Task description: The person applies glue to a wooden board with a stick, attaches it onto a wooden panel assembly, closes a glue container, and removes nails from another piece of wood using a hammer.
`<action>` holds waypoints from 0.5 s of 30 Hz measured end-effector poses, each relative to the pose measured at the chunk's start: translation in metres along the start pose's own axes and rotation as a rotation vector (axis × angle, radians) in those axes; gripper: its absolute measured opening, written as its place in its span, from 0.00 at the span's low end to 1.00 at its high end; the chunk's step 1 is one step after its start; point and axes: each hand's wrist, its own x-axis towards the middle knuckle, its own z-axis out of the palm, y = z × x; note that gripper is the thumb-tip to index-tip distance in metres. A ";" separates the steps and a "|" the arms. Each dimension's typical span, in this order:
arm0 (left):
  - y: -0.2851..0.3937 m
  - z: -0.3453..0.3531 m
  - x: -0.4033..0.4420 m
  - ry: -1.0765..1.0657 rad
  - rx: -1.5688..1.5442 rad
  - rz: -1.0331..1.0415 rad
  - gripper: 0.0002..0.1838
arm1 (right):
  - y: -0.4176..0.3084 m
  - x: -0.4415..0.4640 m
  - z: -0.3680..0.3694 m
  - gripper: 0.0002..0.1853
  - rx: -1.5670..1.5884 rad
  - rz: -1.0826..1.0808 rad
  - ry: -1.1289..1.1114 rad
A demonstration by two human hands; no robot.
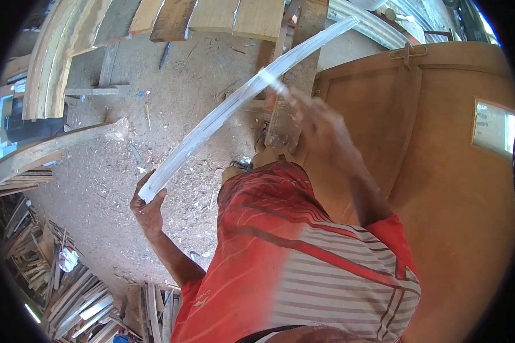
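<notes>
A long wooden strip [212, 121], coated in white, runs diagonally from the lower left to the upper right. My left hand [148, 207] is closed around its lower end, thumb on one side and fingers on the other. Over to the right, my right hand [320, 127] is blurred by motion, its fingers wrapped round the handle of a brush-like tool [276, 83]. The pale tip of that tool meets the strip's white face above the middle. The strip's upper end lies over a wooden plank [294, 86].
A brown wooden door panel [372, 126] stands close on the right. Boards [212, 16] line the top, and a curved board [57, 146] juts in from the left. Scrap wood [83, 303] is piled at the lower left. Debris litters the ground [114, 188].
</notes>
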 end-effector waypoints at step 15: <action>0.001 -0.007 0.003 0.021 -0.031 -0.012 0.29 | 0.081 0.028 -0.046 0.22 -0.173 0.210 0.165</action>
